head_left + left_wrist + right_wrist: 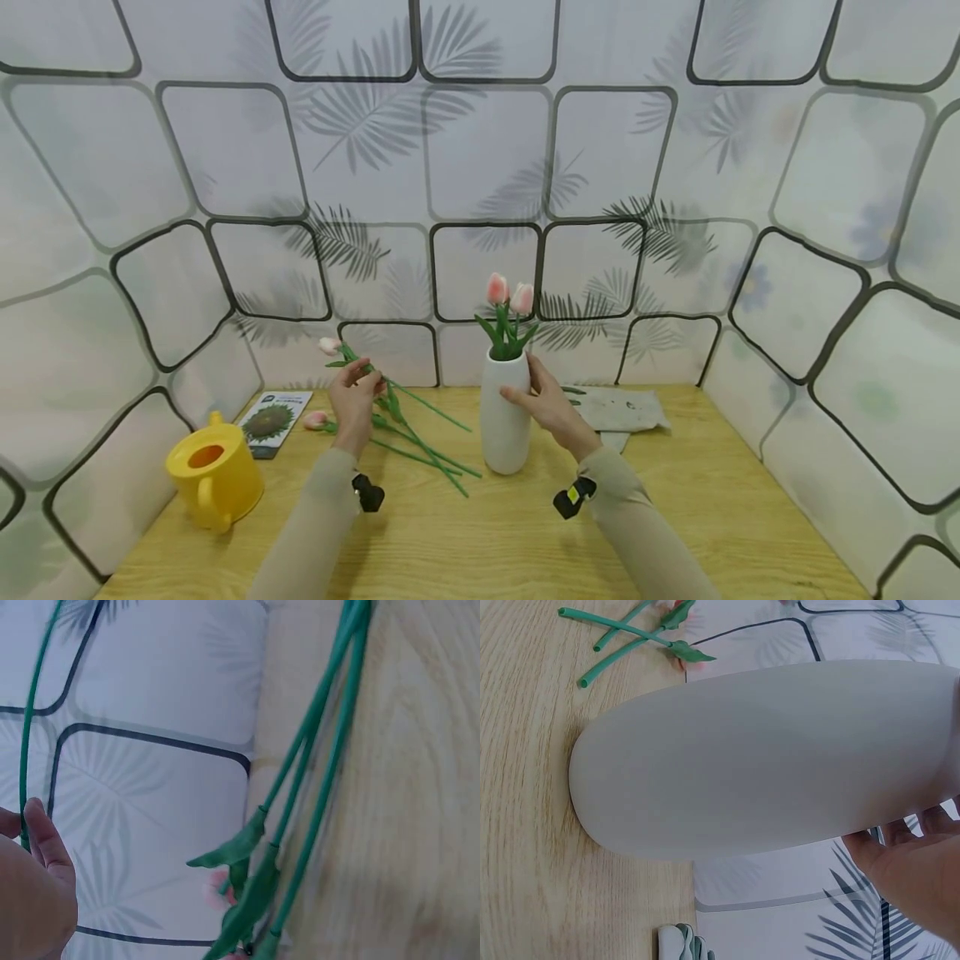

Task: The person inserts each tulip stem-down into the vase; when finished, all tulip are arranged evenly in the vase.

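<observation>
My left hand (356, 403) pinches the green stem of an artificial tulip (429, 403), whose pale pink head points to the left. The left wrist view shows thumb and fingertip on that stem (28, 735). Below it, several more tulips (420, 443) lie on the table with their stems crossing. My right hand (553, 410) grips the upper right side of a tall white vase (504, 425), thumb across its front; the fingers behind are partly hidden. The vase stands upright, and two pink tulips (508, 304) rise from its mouth.
A yellow watering can (225, 479) stands at the left of the wooden table (465, 550), by a card with a sunflower-like picture (272, 421). Behind my right hand lies a folded grey cloth item (626, 408). Patterned fabric walls (480, 150) enclose the back and sides.
</observation>
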Action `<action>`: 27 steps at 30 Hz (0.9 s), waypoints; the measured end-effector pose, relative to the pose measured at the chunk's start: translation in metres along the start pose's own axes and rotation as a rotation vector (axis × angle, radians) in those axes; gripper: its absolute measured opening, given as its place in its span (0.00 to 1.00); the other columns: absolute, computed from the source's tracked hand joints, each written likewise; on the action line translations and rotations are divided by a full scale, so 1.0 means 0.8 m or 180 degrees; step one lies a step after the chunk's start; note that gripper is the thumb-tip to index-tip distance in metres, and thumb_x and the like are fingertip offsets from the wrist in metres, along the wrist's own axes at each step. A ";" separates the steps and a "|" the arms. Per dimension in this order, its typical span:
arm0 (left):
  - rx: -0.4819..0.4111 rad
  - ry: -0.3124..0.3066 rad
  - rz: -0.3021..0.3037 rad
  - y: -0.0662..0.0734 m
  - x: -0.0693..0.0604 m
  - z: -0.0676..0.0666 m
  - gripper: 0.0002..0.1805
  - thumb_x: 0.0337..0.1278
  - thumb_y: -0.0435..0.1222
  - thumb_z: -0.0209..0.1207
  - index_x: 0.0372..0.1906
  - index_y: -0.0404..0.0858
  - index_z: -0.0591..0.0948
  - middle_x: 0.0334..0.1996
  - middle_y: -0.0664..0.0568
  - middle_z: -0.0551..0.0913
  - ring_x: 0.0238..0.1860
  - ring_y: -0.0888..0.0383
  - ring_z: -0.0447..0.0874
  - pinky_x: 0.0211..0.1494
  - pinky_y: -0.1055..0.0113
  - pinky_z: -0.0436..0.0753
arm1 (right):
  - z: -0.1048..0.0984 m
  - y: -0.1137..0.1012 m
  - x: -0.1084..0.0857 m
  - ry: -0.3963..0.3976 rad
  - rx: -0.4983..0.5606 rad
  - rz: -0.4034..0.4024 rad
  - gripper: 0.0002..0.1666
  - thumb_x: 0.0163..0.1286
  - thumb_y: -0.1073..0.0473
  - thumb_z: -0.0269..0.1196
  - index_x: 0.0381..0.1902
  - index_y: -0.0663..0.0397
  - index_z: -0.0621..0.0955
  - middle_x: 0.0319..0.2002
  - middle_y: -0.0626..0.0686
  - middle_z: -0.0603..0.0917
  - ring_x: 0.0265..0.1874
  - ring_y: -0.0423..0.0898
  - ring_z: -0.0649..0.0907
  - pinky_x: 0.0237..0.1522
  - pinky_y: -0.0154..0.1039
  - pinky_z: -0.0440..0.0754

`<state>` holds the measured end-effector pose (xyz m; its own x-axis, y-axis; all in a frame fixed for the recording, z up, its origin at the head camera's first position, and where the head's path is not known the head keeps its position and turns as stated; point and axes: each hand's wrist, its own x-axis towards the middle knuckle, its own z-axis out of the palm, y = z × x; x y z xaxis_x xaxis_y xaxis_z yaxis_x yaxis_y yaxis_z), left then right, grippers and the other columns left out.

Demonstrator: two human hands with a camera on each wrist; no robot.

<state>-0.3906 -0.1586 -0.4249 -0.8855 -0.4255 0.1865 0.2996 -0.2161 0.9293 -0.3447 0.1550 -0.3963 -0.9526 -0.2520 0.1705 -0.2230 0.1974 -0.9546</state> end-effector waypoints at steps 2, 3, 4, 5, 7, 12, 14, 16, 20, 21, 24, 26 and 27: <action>-0.0041 -0.0010 0.0012 0.007 -0.001 0.004 0.18 0.58 0.25 0.59 0.53 0.37 0.79 0.41 0.47 0.78 0.28 0.61 0.84 0.37 0.70 0.86 | 0.000 0.000 0.000 0.0016 -0.0006 0.0009 0.52 0.69 0.46 0.64 0.79 0.44 0.47 0.77 0.55 0.56 0.75 0.57 0.58 0.71 0.63 0.61; -0.0060 -0.0030 0.0022 0.011 -0.001 0.007 0.18 0.58 0.25 0.59 0.54 0.37 0.78 0.42 0.47 0.77 0.29 0.62 0.84 0.38 0.71 0.86 | -0.001 0.000 0.001 0.0011 -0.0011 -0.0003 0.52 0.69 0.46 0.64 0.79 0.44 0.47 0.77 0.56 0.56 0.75 0.58 0.58 0.71 0.63 0.61; -0.0074 -0.0037 0.0021 0.014 -0.002 0.010 0.18 0.58 0.25 0.59 0.54 0.37 0.78 0.43 0.46 0.77 0.29 0.63 0.84 0.38 0.71 0.86 | -0.001 0.001 0.001 0.0006 -0.0018 -0.0010 0.52 0.69 0.46 0.64 0.79 0.44 0.46 0.77 0.56 0.56 0.76 0.58 0.58 0.71 0.63 0.61; -0.0099 -0.0049 0.0018 0.019 -0.002 0.012 0.18 0.58 0.25 0.59 0.54 0.37 0.78 0.43 0.46 0.77 0.30 0.63 0.83 0.39 0.71 0.86 | -0.001 0.001 0.000 0.0004 -0.0018 -0.0008 0.52 0.69 0.46 0.64 0.79 0.44 0.46 0.77 0.56 0.55 0.76 0.58 0.58 0.71 0.63 0.61; -0.0158 -0.0072 0.0015 0.027 -0.003 0.018 0.18 0.58 0.25 0.59 0.54 0.36 0.78 0.43 0.46 0.76 0.30 0.63 0.83 0.40 0.71 0.86 | -0.001 0.001 0.001 0.0013 -0.0003 0.0014 0.52 0.69 0.46 0.64 0.79 0.44 0.46 0.77 0.56 0.55 0.76 0.57 0.57 0.72 0.63 0.60; -0.0328 -0.0110 0.0014 0.045 -0.004 0.029 0.17 0.59 0.23 0.59 0.53 0.36 0.77 0.41 0.48 0.74 0.31 0.60 0.84 0.43 0.69 0.87 | -0.001 0.001 0.000 0.0023 0.0004 0.0014 0.53 0.68 0.46 0.65 0.79 0.44 0.46 0.77 0.55 0.56 0.76 0.57 0.58 0.71 0.63 0.61; -0.0388 -0.0126 0.0017 0.056 -0.009 0.033 0.17 0.59 0.22 0.58 0.53 0.35 0.76 0.41 0.47 0.73 0.32 0.59 0.83 0.45 0.66 0.87 | -0.001 0.002 0.000 0.0026 0.0013 0.0009 0.53 0.68 0.46 0.65 0.79 0.44 0.47 0.77 0.55 0.56 0.76 0.57 0.58 0.71 0.63 0.61; -0.0487 -0.0136 0.0025 0.068 -0.014 0.037 0.17 0.59 0.22 0.57 0.53 0.34 0.76 0.40 0.47 0.72 0.33 0.58 0.82 0.46 0.64 0.87 | -0.001 0.003 0.001 0.0024 0.0037 0.0013 0.53 0.68 0.45 0.65 0.79 0.44 0.47 0.77 0.55 0.56 0.76 0.56 0.58 0.71 0.63 0.62; -0.0591 -0.0077 0.0104 0.080 -0.013 0.043 0.17 0.59 0.22 0.57 0.53 0.33 0.76 0.39 0.48 0.72 0.33 0.58 0.81 0.47 0.63 0.87 | 0.000 0.004 0.001 0.0004 0.0045 0.0008 0.54 0.68 0.44 0.65 0.79 0.43 0.46 0.77 0.54 0.55 0.76 0.56 0.58 0.71 0.63 0.61; -0.0629 -0.0056 0.0131 0.081 -0.010 0.045 0.16 0.59 0.22 0.57 0.52 0.33 0.76 0.38 0.48 0.72 0.34 0.58 0.81 0.46 0.63 0.87 | 0.000 0.003 0.000 0.0002 0.0036 0.0005 0.54 0.68 0.44 0.65 0.79 0.44 0.46 0.77 0.55 0.55 0.76 0.57 0.58 0.71 0.63 0.61; -0.0690 0.0027 0.0223 0.082 -0.002 0.050 0.15 0.59 0.23 0.59 0.51 0.35 0.77 0.38 0.49 0.72 0.33 0.57 0.83 0.44 0.65 0.88 | 0.000 0.001 0.000 0.0011 0.0004 0.0005 0.55 0.68 0.45 0.65 0.79 0.45 0.45 0.77 0.55 0.54 0.76 0.57 0.57 0.71 0.63 0.60; -0.0714 0.0067 0.0301 0.088 0.001 0.055 0.14 0.58 0.23 0.59 0.49 0.35 0.77 0.38 0.48 0.72 0.33 0.56 0.83 0.43 0.65 0.88 | -0.001 0.001 0.000 0.0029 -0.0009 0.0019 0.55 0.68 0.45 0.65 0.79 0.45 0.45 0.78 0.55 0.54 0.76 0.57 0.56 0.71 0.63 0.61; -0.0727 0.0074 0.0332 0.091 0.002 0.058 0.14 0.58 0.22 0.59 0.49 0.35 0.77 0.38 0.48 0.72 0.33 0.56 0.83 0.42 0.66 0.88 | -0.001 0.001 0.000 0.0030 -0.0014 0.0018 0.56 0.68 0.44 0.65 0.79 0.46 0.44 0.78 0.55 0.53 0.76 0.57 0.56 0.71 0.63 0.61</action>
<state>-0.3866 -0.1341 -0.3421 -0.8380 -0.4753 0.2679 0.4638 -0.3619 0.8087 -0.3450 0.1560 -0.3971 -0.9558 -0.2419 0.1674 -0.2185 0.2030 -0.9545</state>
